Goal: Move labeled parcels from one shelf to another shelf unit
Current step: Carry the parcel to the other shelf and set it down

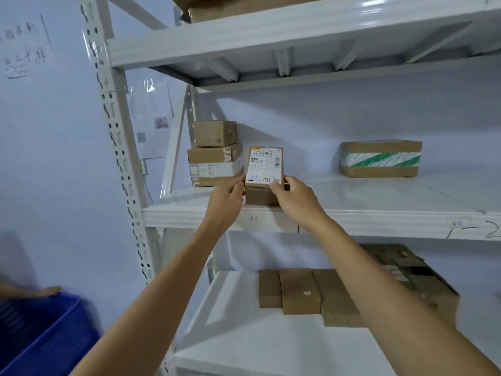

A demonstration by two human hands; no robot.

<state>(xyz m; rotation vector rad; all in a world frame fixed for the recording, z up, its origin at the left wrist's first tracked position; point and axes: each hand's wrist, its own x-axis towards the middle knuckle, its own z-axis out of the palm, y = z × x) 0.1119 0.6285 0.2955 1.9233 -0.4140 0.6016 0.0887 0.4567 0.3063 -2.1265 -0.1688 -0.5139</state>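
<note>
A small brown parcel [264, 166] with a white shipping label on its top face sits near the front edge of the middle shelf [379, 210] of a white metal rack. My left hand [225, 196] grips its left near corner. On the right near corner are the fingers of my right hand [294, 198]. The label faces me, tilted up. Both forearms reach up from below.
Two stacked cardboard boxes [215, 153] stand just left of the parcel. A box with green-striped tape [379, 158] lies farther right. Three flat brown parcels [298, 291] and a larger dark box [412, 278] lie on the lower shelf. A blue crate [40, 335] is at bottom left.
</note>
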